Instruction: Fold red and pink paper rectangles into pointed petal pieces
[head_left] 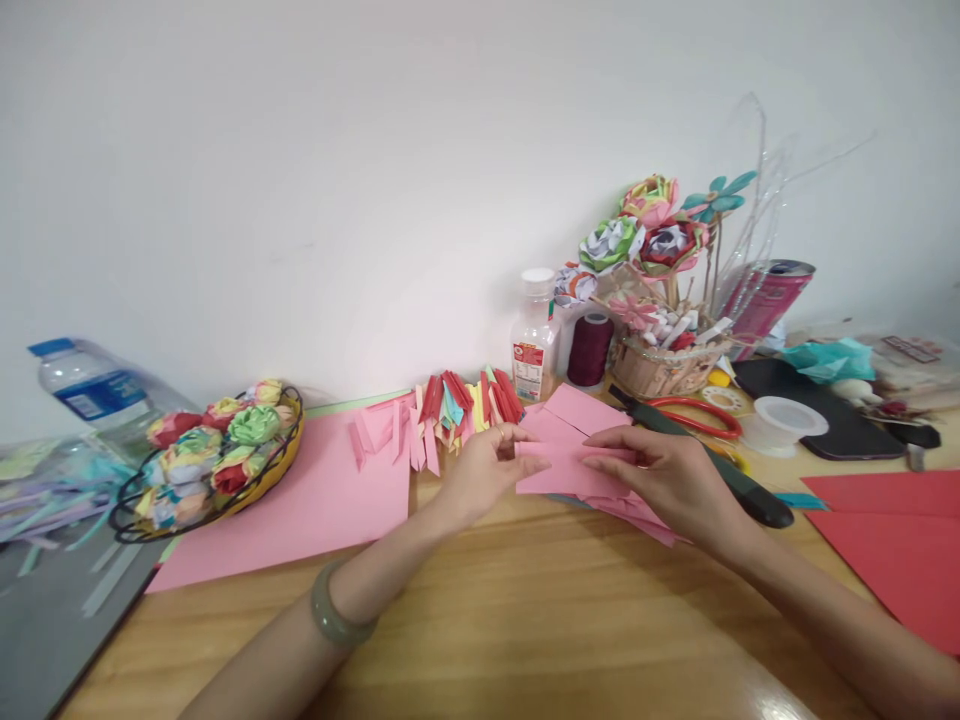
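A small pink paper rectangle (559, 470) is stretched between my two hands, above the wooden table. My left hand (491, 468) pinches its left end between thumb and fingers; a green bangle sits on that wrist. At the right end, my right hand (664, 480) grips the same paper, thumb in front and fingers behind. More pink pieces (577, 410) lie behind and beneath it. Just left of them stands a row of folded strips (457, 400) in red, yellow, blue and pink. A large pink sheet (330, 490) lies flat further left.
An oval basket (296, 440) of paper flowers and a water bottle (97, 390) are at the left. Behind my hands stand a small bottle (535, 340), a purple thread spool (590, 350) and a flower basket (660, 368). Scissors (739, 480), a phone (847, 425) and red paper (900, 550) lie right.
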